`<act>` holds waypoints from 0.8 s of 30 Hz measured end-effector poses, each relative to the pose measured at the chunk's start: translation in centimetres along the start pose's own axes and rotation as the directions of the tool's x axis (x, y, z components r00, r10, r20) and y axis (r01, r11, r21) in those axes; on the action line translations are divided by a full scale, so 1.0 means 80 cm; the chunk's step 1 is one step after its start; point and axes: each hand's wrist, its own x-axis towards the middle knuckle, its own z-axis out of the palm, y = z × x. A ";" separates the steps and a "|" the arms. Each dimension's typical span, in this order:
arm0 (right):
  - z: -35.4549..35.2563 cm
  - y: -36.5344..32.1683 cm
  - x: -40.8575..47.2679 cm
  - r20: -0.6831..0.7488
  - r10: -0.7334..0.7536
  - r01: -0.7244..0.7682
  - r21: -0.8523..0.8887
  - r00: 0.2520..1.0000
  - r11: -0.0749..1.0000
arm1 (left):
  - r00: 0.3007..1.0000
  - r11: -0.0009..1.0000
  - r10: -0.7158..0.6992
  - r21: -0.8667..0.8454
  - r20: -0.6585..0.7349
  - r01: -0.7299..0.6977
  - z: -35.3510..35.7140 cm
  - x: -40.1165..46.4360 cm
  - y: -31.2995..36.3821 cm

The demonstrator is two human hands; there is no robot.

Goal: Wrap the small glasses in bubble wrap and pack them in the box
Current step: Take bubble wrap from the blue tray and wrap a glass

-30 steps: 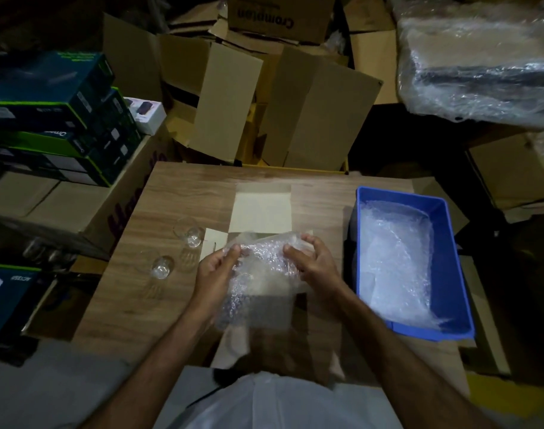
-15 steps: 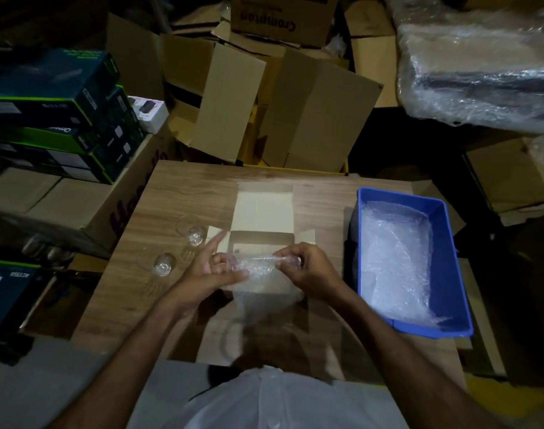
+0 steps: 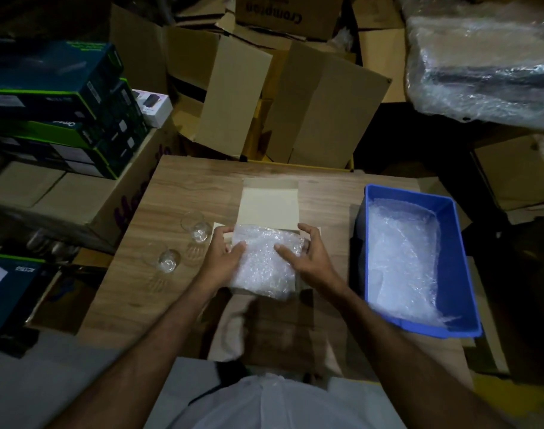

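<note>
Both hands on bubble wrap (image 3: 266, 261) over open box (image 3: 269, 205), left hand (image 3: 222, 258) and right hand (image 3: 307, 258) fingers spread along its edges, two bare small glasses (image 3: 199, 230) standing left on wooden table (image 3: 184, 187), blue bin (image 3: 459, 258) of wrap right.

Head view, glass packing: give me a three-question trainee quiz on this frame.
1. True or false: both small glasses on the table are unwrapped.
2. Where is the spare bubble wrap? A) blue bin B) green box C) floor
3. Fill in: the left hand and right hand press a bubble-wrap bundle over the open ____ box.

Key: 1 true; 2 A, the blue bin; 3 cardboard.
</note>
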 end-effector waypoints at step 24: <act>0.052 0.075 0.078 0.201 0.016 0.180 -0.907 0.979 0.380 | 0.900 0.212 0.139 0.876 0.412 -0.434 0.031 0.084 -0.062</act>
